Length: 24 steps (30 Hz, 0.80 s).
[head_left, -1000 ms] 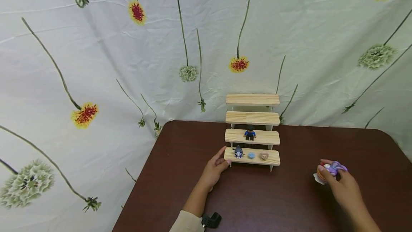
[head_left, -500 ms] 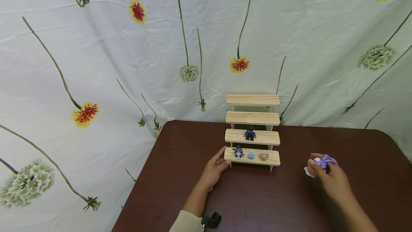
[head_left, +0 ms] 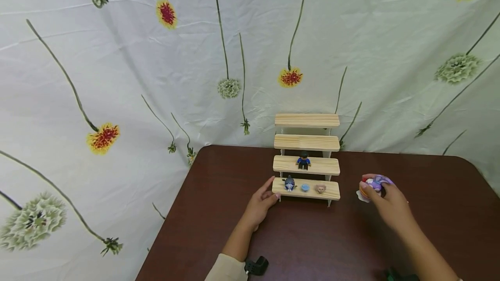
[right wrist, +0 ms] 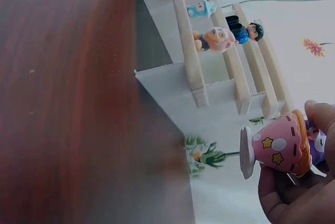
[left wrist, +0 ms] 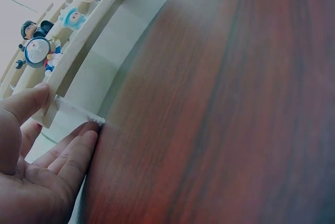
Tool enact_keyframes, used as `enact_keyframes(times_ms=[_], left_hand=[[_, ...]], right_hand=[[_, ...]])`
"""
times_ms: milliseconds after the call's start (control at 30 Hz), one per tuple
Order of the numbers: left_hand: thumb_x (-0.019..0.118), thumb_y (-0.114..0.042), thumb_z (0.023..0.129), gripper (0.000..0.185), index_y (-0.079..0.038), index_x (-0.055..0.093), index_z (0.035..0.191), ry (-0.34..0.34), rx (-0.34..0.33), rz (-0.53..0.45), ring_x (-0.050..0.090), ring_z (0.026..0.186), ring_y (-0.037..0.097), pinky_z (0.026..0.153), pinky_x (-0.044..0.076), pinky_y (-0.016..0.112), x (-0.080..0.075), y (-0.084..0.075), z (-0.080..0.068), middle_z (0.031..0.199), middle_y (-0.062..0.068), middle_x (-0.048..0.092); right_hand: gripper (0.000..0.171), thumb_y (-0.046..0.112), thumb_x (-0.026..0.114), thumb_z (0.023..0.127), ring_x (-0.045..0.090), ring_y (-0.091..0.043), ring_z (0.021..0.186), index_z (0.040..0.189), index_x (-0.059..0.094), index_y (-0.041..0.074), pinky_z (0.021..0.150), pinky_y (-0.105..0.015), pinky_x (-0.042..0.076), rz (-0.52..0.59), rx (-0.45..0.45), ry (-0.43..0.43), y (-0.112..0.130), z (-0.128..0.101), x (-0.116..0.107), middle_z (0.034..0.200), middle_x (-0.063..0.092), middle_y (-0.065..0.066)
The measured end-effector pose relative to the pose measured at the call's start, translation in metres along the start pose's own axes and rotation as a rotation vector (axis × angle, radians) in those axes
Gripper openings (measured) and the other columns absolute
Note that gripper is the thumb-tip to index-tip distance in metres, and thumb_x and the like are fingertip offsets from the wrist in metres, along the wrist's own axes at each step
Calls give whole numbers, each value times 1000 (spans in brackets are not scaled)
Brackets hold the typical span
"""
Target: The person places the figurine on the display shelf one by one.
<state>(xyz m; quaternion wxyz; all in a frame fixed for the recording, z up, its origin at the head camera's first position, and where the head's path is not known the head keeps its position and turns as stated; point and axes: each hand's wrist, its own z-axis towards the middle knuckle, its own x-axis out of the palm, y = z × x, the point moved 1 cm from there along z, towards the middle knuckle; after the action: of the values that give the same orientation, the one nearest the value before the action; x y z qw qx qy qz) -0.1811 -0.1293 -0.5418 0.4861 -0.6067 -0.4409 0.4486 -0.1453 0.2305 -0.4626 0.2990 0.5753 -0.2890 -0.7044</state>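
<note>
A pink and purple toy figure [head_left: 373, 184] on a white base is pinched between the curled fingers and thumb of the right hand [head_left: 384, 203], lifted off the desk [head_left: 332, 237] just right of the wooden stepped shelf [head_left: 306, 142]. The left hand [head_left: 259, 205] is laid with straight fingers against the shelf's lowest left corner, thumb on the step's edge, apparently steadying it. On the lowest step a grey-hatted figure [head_left: 289, 183], a small blue figure [head_left: 305, 188] and a pinkish figure [head_left: 320, 188] are lined up; a dark-blue figure [head_left: 303, 161] is seated one step higher. The carrying step appears to be in hand; next, a free spot must be chosen and the base set down flat without neighbours being knocked.
</note>
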Motion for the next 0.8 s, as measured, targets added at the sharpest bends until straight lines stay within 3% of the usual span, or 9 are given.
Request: enact_keyframes(times_ms=[267, 567, 800], left_hand=[[68, -36, 98, 65, -36, 39, 156, -4, 1, 0, 66, 110, 20, 101, 47, 41, 0, 0, 1, 120, 14, 73], [68, -36, 98, 65, -37, 38, 156, -2, -3, -6, 67, 112, 20, 102, 47, 42, 0, 1, 1, 123, 14, 72], [67, -36, 98, 66, -35, 37, 157, 0, -5, 2, 66, 114, 22, 104, 47, 45, -1, 2, 1, 123, 14, 72]], right_hand=[[39, 42, 60, 102, 49, -2, 92, 127, 66, 13, 73, -21, 41, -6, -47, 4, 12, 13, 5, 128, 64, -13], [38, 38, 65, 99, 50, 8, 92, 125, 66, 11, 77, -16, 41, 33, -130, -21, 20, 28, 16, 121, 68, -12], [35, 40, 65, 99, 54, -5, 86, 121, 66, 13, 72, -17, 43, 34, -125, -36, 26, 39, 23, 110, 72, -9]])
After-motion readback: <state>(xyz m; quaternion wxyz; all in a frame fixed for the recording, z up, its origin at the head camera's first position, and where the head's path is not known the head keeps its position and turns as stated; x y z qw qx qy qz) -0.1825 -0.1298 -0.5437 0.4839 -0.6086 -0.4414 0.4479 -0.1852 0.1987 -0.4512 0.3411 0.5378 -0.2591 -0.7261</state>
